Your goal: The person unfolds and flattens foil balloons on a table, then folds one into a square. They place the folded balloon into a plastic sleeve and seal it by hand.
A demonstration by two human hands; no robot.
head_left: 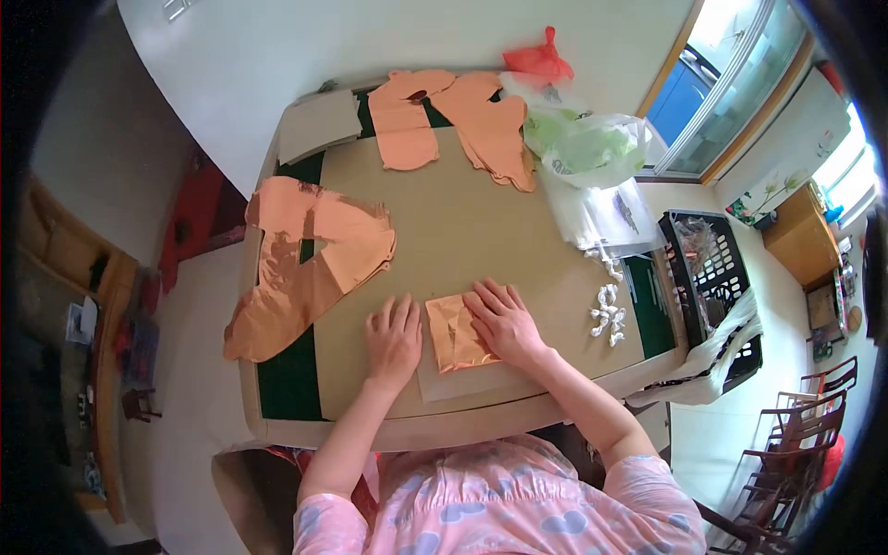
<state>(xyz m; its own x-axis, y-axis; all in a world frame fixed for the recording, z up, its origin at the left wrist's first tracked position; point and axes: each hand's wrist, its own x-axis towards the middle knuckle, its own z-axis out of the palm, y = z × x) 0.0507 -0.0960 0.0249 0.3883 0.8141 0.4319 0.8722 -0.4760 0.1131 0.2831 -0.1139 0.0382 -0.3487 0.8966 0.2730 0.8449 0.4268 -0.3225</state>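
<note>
1. At the near edge of the table point(416, 433), a person's left hand point(393, 338) and right hand point(504, 324) lie palm-down with fingers spread flat, pinching nothing. The right hand presses the right side of a copper foil sheet point(453, 335). The left hand rests at its left edge.
2. Smoothing looks to be the step in hand. It is probably done best with light, even pressure from the middle outward while 1 hand anchors, since foil this thin would likely crease or tear.
3. The foil sheet is roughly square, shiny orange-copper and faintly creased. It lies on pale backing paper point(449, 381) between the 2 hands.
4. Similar foil piles lie at left point(305, 259) and at the far end point(453, 116).
</note>
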